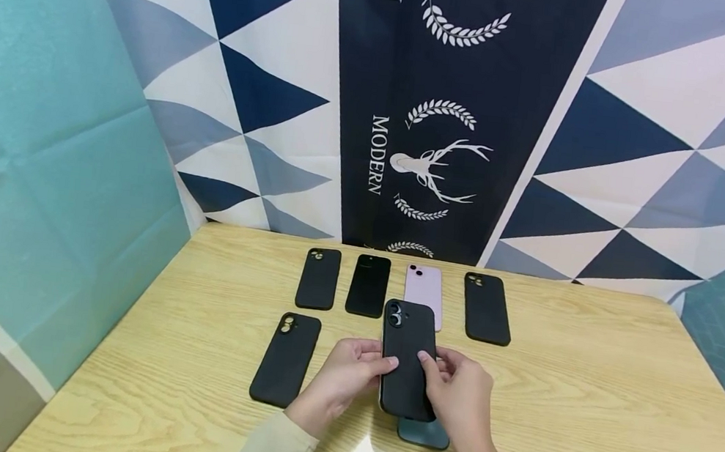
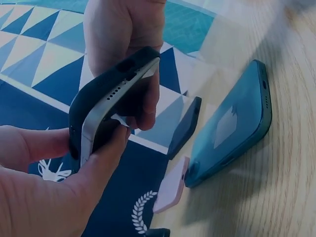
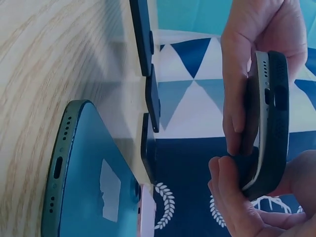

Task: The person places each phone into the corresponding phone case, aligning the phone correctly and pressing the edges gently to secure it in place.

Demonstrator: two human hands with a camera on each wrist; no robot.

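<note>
Both hands hold a silver-edged phone [image 2: 90, 126] with a black phone case [image 1: 407, 382] on its back, case side up. My left hand [image 1: 347, 375] grips the left edge, thumb on the back and fingers underneath. The right hand [image 1: 460, 395] grips the right edge in the same way. In the right wrist view, the phone's bottom edge with its speaker holes and port shows along the case rim. Below the held phone, a teal phone [image 1: 423, 433] lies on the table, partly hidden in the head view; a pale patch [image 3: 109, 190] marks its back.
Behind the hands lie a black case [image 1: 319, 278], a black phone-shaped slab [image 1: 368, 285], a pink phone [image 1: 424, 285] partly covered by the held one, and another black case [image 1: 488, 309]. One more black case [image 1: 285, 358] lies beside my left hand. Patterned cloth [image 1: 283, 100] backs the table.
</note>
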